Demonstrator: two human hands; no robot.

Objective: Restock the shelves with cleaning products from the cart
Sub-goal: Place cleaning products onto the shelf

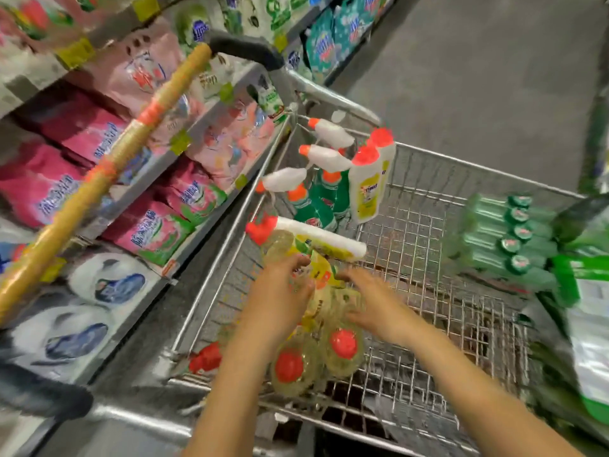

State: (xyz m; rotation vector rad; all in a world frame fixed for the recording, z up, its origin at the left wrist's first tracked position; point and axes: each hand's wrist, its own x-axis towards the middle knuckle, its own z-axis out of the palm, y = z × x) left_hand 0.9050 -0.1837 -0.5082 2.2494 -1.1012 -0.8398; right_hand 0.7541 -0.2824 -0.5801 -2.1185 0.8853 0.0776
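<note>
Shelves (205, 126) on the left, stacked with pink and white bags. Wire cart (428, 225) is just beside them. Green and white bottles (324, 196) stand at its far end. A pack of yellow bottles (324, 301) with red caps lies at the near end. Left hand (283, 291) has its fingers curled over the pack's upper end, gripping it. Right hand (372, 311) has its fingers spread, nearly straight, pressed to the pack's right side. Motion blur hides the fingertips.

Smooth grey floor (478, 77) at upper right; yellow price tags (179, 142) at left.
</note>
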